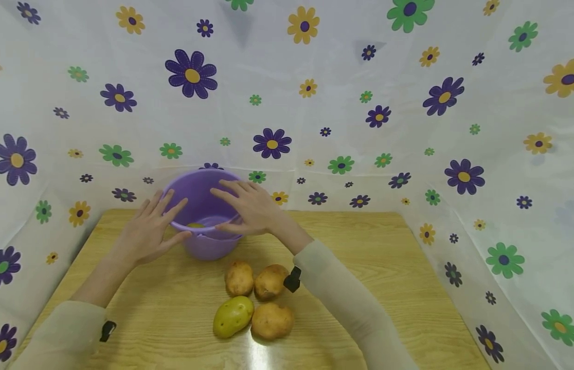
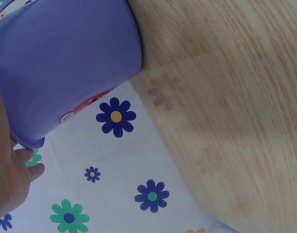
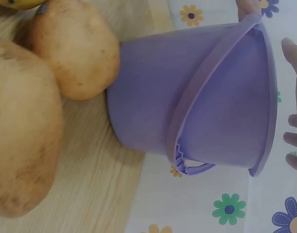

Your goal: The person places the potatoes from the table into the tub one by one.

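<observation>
A purple bucket (image 1: 212, 247) stands upright on the table, its handle hanging down in front. Something yellow-green (image 1: 195, 225) shows inside it, mostly hidden by the rim. My left hand (image 1: 145, 231) is at the bucket's left rim with fingers spread; whether it touches is unclear. Over the right side of the rim, my right hand (image 1: 250, 205) has its fingers extended and holds nothing. In front of the bucket lie three brown potatoes, at the back left (image 1: 239, 278), back right (image 1: 270, 281) and front right (image 1: 272, 320), beside one smooth green potato (image 1: 233, 316).
The wooden table (image 1: 352, 257) reaches back to a white curtain (image 1: 333, 113) printed with flowers, which also encloses the left and right sides. A black strap end (image 1: 292, 279) hangs from the right sleeve, close to the back right potato.
</observation>
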`<state>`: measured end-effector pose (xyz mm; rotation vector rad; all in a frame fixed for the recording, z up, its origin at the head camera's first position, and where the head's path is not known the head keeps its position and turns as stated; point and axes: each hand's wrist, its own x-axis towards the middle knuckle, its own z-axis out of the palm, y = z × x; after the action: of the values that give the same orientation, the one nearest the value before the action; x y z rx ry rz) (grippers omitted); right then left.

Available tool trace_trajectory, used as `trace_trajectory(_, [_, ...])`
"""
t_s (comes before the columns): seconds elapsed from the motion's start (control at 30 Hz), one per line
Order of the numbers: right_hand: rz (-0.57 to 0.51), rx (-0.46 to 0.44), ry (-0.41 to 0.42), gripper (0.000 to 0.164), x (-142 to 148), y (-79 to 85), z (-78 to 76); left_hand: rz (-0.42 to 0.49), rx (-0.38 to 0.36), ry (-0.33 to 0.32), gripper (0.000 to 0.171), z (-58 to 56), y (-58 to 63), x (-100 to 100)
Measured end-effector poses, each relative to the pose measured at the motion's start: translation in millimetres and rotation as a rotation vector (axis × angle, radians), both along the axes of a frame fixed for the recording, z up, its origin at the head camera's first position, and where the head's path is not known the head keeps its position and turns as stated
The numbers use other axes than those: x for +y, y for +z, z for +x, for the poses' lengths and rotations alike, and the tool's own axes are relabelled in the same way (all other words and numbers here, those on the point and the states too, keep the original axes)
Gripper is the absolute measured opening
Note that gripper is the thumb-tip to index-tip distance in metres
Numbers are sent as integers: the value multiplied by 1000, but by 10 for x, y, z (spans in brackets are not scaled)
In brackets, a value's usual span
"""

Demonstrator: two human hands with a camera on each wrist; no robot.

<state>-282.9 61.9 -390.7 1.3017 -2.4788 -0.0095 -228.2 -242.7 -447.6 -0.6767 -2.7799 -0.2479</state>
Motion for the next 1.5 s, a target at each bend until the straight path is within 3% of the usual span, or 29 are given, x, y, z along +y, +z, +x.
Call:
trace_trajectory(0.23, [-23,73,45,91,111,-84,53,2,-2,9,85,-4,8,13])
trace_trajectory(1.0, [-38,129,137,91,486,-192,401,8,-15,4,84,-9,4,15])
trace_trajectory(1.5, [-63,165,176,96,737,-410,592,1,-23,2,86,-6,6,-16])
